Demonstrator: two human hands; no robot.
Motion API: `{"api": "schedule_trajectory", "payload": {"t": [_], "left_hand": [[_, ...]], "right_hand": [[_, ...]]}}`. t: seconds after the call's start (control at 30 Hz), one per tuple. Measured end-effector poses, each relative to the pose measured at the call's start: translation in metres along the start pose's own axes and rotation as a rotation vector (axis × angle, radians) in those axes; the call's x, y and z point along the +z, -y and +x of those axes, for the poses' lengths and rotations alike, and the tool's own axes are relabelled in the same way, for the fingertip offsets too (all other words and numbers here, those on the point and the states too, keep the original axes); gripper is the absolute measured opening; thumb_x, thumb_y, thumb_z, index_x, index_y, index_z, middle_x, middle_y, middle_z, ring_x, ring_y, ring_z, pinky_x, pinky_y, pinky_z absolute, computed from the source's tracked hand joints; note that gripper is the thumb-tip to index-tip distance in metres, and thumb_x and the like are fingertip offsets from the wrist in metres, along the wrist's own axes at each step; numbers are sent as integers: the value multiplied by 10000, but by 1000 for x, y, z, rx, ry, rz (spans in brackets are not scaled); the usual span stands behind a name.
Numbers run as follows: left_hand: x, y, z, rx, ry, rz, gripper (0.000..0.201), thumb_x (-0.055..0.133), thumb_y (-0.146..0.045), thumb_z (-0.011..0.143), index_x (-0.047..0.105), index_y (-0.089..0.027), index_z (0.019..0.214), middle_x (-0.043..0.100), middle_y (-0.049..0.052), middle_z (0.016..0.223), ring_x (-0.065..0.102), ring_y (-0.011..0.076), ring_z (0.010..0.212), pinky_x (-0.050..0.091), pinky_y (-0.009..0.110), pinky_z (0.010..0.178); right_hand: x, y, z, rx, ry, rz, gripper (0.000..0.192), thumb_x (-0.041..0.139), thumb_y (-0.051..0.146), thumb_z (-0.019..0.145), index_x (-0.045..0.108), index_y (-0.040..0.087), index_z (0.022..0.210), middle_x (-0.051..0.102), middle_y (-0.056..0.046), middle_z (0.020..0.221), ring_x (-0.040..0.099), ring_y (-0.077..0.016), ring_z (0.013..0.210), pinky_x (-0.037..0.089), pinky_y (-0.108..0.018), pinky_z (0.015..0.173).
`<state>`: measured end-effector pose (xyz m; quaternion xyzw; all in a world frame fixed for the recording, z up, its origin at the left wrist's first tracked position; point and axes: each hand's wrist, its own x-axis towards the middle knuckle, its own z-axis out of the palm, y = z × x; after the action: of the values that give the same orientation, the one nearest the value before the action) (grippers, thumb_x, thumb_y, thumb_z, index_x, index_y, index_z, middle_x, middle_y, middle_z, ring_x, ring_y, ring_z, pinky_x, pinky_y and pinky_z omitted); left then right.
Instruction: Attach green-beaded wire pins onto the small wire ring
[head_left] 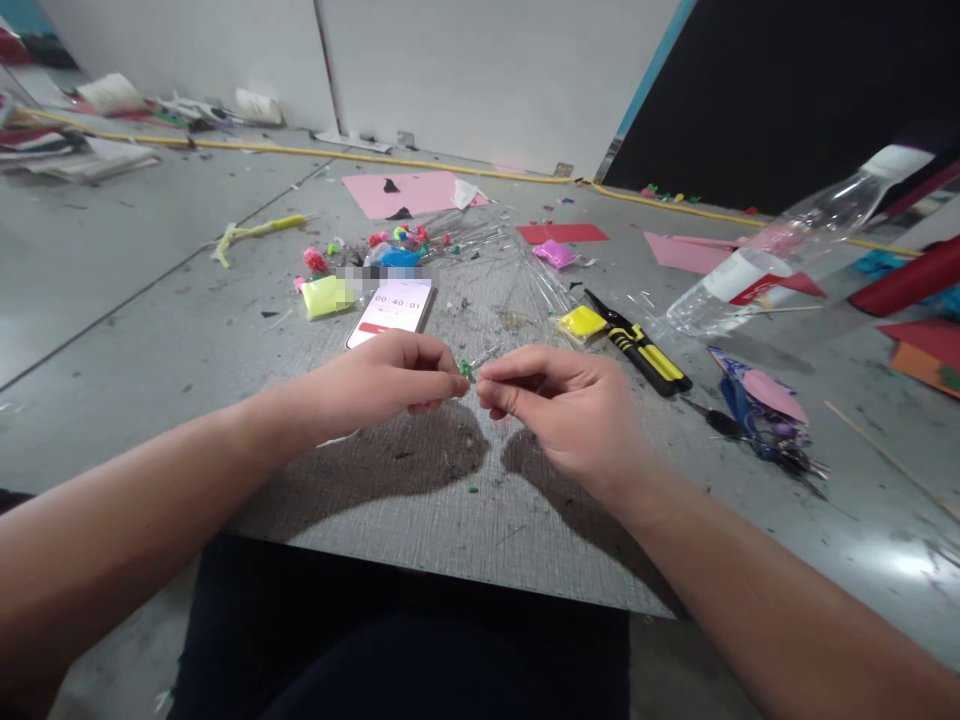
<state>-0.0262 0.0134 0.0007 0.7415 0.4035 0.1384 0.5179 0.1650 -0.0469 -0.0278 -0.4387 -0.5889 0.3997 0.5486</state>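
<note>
My left hand (397,372) is closed, thumb and forefinger pinched at a small green clay piece (465,369) just above the grey board (420,510). Opposite it, my right hand (566,405) is closed in a pinch too, its fingertips a small gap away from the left ones. What the right fingers hold, if anything, is too small to make out. A thin clear strand (486,354) shows just behind the green piece. On the board below the hands lies a green crumb (472,489). A phone (391,310) with a running timer lies beyond my left hand.
Beyond the hands lie a yellow-green packet (326,298), a yellow packet (582,322), a purple packet (554,254) and black-and-yellow pliers (645,352). A clear bottle (795,250) leans at right, near keys (787,450). Pink paper (412,194) and a yellow cable (450,169) lie farther back.
</note>
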Motion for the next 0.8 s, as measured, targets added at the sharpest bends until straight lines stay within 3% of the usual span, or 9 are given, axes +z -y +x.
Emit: {"api": "schedule_trajectory", "payload": {"t": [0.2,0.57,0.8], "left_hand": [[1,-2,0,-8,28,21,192,613,-330,874,625,-191,741,501,-43,623,443,108,612,322,268,573],[-1,0,-1,6,65,34,208,593,-325,886,597,-189,729,509,-36,648,458,115,629,334,272,588],[-1,0,-1,-22,99,5,150,589,-280,867,600,-190,748,487,-42,641,434,110,591,314,263,554]], "right_hand": [[1,1,-2,-57,-1,-82,63,709,213,854,768,191,864,707,8,671,636,-103,574,536,-256,549],[1,-4,-2,-40,43,-122,78,743,240,826,734,177,871,736,-28,783,668,-138,672,546,-290,617],[0,-3,-2,-238,146,-326,127,705,306,888,664,212,813,673,-4,791,605,-133,730,490,-273,630]]}}
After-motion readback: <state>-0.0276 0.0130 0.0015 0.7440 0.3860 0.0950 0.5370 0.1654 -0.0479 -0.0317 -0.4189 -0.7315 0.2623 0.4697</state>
